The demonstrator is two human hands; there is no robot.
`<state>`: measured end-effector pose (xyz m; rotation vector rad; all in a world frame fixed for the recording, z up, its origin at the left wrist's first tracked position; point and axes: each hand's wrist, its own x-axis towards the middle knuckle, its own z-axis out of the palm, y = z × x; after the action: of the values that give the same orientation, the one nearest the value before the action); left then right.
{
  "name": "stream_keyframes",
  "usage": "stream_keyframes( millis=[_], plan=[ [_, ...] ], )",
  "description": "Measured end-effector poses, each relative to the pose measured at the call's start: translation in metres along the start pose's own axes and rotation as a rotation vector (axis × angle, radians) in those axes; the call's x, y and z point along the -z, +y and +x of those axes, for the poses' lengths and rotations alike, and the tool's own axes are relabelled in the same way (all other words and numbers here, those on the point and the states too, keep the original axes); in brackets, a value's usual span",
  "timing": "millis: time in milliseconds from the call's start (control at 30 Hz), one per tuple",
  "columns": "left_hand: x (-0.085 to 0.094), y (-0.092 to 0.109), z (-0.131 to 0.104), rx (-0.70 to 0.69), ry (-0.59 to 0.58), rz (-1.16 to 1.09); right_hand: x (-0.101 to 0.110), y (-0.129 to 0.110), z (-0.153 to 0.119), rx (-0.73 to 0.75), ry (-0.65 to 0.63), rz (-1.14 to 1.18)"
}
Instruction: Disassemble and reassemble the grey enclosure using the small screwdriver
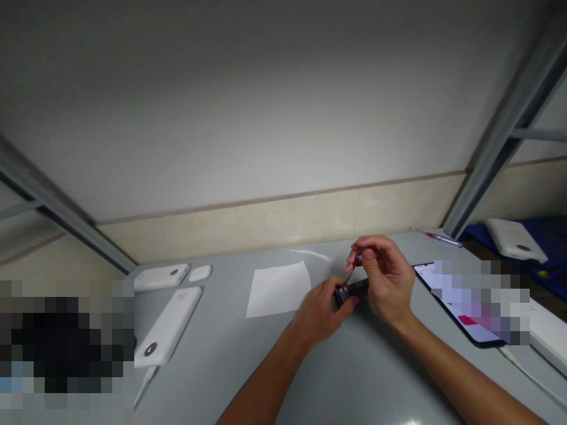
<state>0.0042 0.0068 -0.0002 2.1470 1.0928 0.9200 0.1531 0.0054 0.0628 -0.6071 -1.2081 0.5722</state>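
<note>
My left hand [322, 310] grips the left end of a small black block-like part [358, 288] between thumb and fingers, low over the grey table. Closed around the dark red handle of a screwdriver [362, 256] is my right hand [386, 277]. The thin shaft slants down and to the left, and its tip meets the black part near my left fingertips. Fine detail on the part is too small to make out. A white sheet of paper [280, 288] lies just left of my left hand.
At the left lie two white power banks [170, 324] [162, 276] and a small white case [200, 273]. A phone [460, 313] with a cable rests at the right, a second screwdriver [444, 239] behind it. Another white device [516, 239] sits beyond the table's right edge.
</note>
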Motion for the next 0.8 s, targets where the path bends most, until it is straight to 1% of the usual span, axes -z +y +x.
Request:
stream_keyframes(
  millis=[133, 300, 800],
  plan=[
    [-0.0009, -0.0022, -0.0004, -0.026, 0.022, 0.021, 0.0004, -0.0019, 0.0006, 0.011, -0.024, 0.003],
    [-0.0023, -0.0026, -0.0004, -0.020, 0.050, 0.008, -0.0001, -0.0036, -0.0005, 0.019, -0.030, 0.018],
    [-0.0026, 0.0000, -0.0009, -0.065, 0.114, 0.040, 0.0002, -0.0023, 0.0004, 0.016, 0.002, 0.011]
  ],
)
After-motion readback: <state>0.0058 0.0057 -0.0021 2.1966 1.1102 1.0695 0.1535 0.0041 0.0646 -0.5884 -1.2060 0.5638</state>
